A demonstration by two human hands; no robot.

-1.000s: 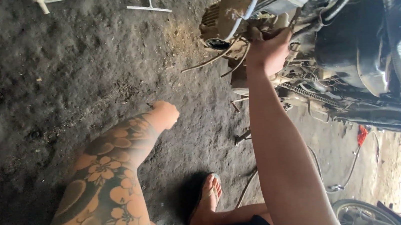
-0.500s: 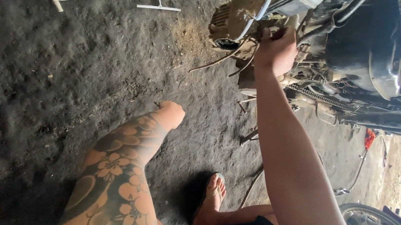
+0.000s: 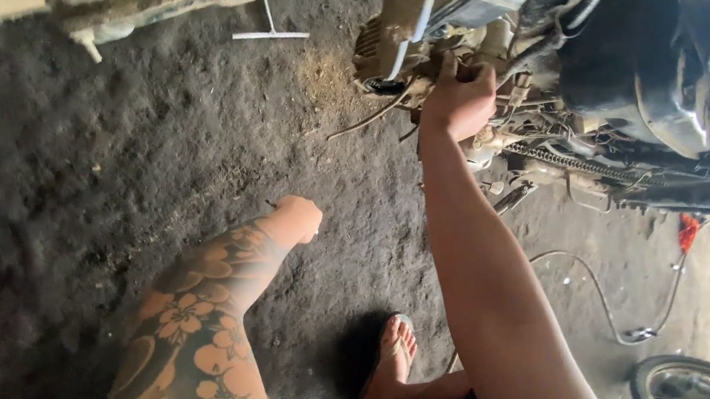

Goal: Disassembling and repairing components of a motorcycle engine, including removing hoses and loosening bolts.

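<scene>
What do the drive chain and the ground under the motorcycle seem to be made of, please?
The drive chain looks like metal, dull and coated brown with mud or rust; its repeated links show along the run. The ground looks like packed dark earth, matte and crumbly, with a sandier patch near the engine. The right hand reaches into the mud-caked engine parts.

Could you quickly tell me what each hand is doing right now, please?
Left hand: closed in a loose fist, holding nothing visible, above the dirt floor.
Right hand: closed on a part of the motorcycle engine; which part cannot be told.
</scene>
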